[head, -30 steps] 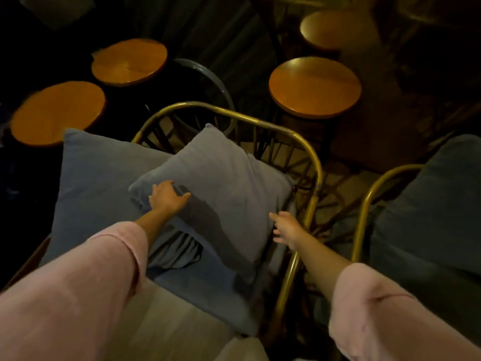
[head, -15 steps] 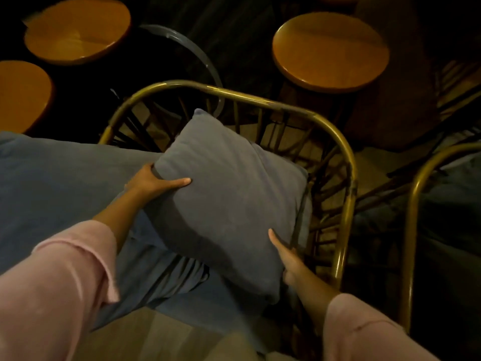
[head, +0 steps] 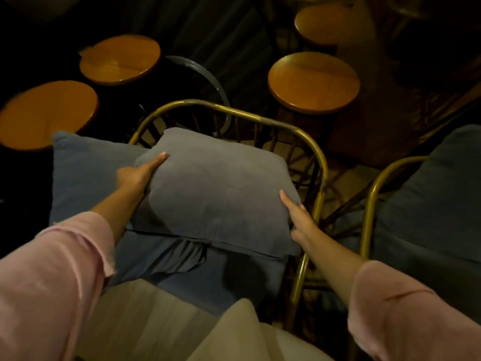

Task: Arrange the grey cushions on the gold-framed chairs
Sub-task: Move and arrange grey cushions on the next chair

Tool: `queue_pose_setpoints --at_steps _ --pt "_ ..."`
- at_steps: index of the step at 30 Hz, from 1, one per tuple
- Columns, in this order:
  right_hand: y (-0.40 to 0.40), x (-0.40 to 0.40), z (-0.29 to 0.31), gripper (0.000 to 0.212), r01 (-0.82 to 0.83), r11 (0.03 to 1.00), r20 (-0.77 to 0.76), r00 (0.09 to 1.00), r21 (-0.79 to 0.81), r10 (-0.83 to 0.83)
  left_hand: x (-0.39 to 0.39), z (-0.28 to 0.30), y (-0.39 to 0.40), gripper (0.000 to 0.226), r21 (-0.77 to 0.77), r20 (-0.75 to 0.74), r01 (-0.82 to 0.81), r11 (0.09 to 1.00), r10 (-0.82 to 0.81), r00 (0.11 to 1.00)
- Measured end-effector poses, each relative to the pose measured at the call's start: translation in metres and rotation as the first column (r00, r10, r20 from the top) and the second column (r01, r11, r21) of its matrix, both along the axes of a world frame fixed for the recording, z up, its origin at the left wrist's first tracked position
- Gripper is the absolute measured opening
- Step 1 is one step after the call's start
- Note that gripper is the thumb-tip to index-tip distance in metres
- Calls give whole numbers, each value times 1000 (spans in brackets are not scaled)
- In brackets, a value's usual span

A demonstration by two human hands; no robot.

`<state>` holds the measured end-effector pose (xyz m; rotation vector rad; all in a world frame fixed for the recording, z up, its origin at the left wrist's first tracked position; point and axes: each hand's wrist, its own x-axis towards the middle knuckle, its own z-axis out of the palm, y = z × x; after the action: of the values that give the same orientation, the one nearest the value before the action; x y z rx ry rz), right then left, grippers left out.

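Both hands, left hand [head: 135, 174] and right hand [head: 299, 217], now grip the small grey cushion [head: 218, 191], turned flat and straight on the gold chair [head: 318, 162].

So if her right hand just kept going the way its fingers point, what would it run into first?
Probably more of the grey cushion: the right hand grips its right edge, fingers pointing up-left across it.

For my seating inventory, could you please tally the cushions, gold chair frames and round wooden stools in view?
Grey cushions: 3 (one held between left hand and right hand, one beneath, one right)
Gold chair frames: 2 ()
Round wooden stools: 4 ()
Total: 9
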<state>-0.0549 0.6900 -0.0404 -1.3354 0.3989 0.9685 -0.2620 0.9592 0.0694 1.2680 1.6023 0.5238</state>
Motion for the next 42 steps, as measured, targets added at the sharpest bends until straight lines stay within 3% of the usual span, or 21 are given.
queue_pose_setpoints --at_steps 3,7,14,19,22,24,26,28,29,31,33,37,40,42 --pt "-20 -3 35 89 -16 999 109 994 43 12 -23 26 -33 105 54 71 -49 997 45 996" --pt "-64 -4 72 106 -62 994 233 972 94 39 -37 50 -89 92 151 160 -87 985 62 985" --pt "-201 26 117 81 25 993 383 921 114 -67 -3 63 -221 68 190 292 -46 981 -12 956" --pt "-333 43 139 111 180 982 507 841 65 -188 57 45 -325 62 181 359 42 983 -106 927" --pt "-418 48 140 103 303 952 579 771 34 -266 92 39 -393 42 169 390 137 976 -193 900" --pt "-465 47 139 96 383 923 611 727 18 -314 109 29 -429 42 150 413 198 969 -243 877" --pt "-512 43 136 74 447 894 619 696 24 -364 127 16 -463 52 125 440 243 962 -273 855" --pt "-551 39 131 49 494 869 614 680 20 -401 142 5 -496 49 88 432 297 951 -305 849" --pt "-568 37 127 47 512 859 611 675 15 -413 148 1 -510 41 77 424 317 945 -319 848" --pt "-603 34 119 65 539 842 592 686 -21 -424 161 -9 -541 32 64 420 344 937 -338 842" --pt "-632 33 107 83 530 844 578 717 -86 -391 168 -21 -567 37 55 417 349 936 -339 843" --pt "-664 43 77 79 414 870 563 800 -267 -208 171 -59 -593 64 21 295 522 853 -504 812" --pt "-661 51 45 110 122 878 472 872 -463 128 170 -95 -593 102 -67 11 774 630 -775 632" --pt "-647 52 20 131 -152 741 247 883 -655 399 166 -111 -601 107 -112 -136 852 512 -857 497"
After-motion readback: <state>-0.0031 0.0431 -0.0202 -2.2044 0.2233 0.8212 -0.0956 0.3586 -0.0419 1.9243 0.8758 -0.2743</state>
